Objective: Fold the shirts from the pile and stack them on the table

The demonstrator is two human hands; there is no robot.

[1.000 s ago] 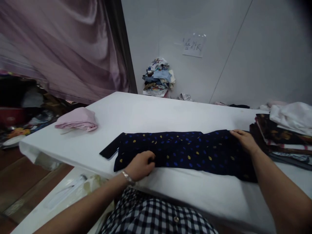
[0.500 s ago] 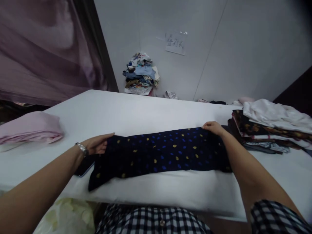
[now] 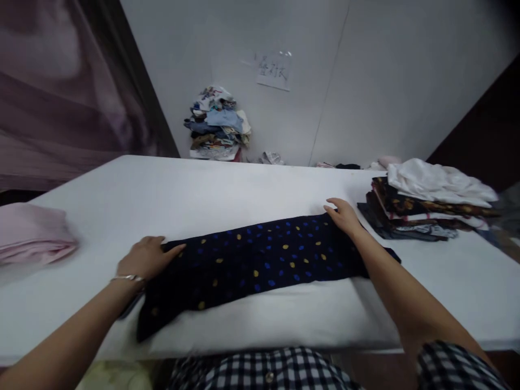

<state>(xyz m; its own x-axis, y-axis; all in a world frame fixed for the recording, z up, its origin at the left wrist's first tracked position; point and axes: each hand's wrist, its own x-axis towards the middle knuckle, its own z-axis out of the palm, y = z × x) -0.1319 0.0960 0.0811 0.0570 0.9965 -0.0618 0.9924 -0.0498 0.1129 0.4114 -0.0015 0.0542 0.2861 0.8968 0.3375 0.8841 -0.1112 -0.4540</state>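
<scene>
A long folded dark garment (image 3: 260,260) with blue and yellow leaf-like spots lies across the front of the white table (image 3: 170,189). My left hand (image 3: 144,259) is at its left end, thumb stretched over the cloth and the other fingers just past the edge. My right hand (image 3: 343,218) rests at the far right corner, thumb and fingers apart, touching the cloth. Both hands look open. The garment's lower left corner points toward me. Below my left wrist, a dark flat object (image 3: 132,304) is mostly hidden.
On the right stands a stack of folded clothes (image 3: 422,208) topped with white fabric (image 3: 442,181). A folded pink cloth (image 3: 34,234) lies at the left. Behind the table rises a clothes pile (image 3: 219,124), below a handwritten sign (image 3: 274,70) on the wall. A purple curtain (image 3: 52,97) hangs at the left.
The fingers of both hands have loosened from the garment's top edge. My view has shifted a little to the right, and the garment now lies more slanted, its left end nearer me.
</scene>
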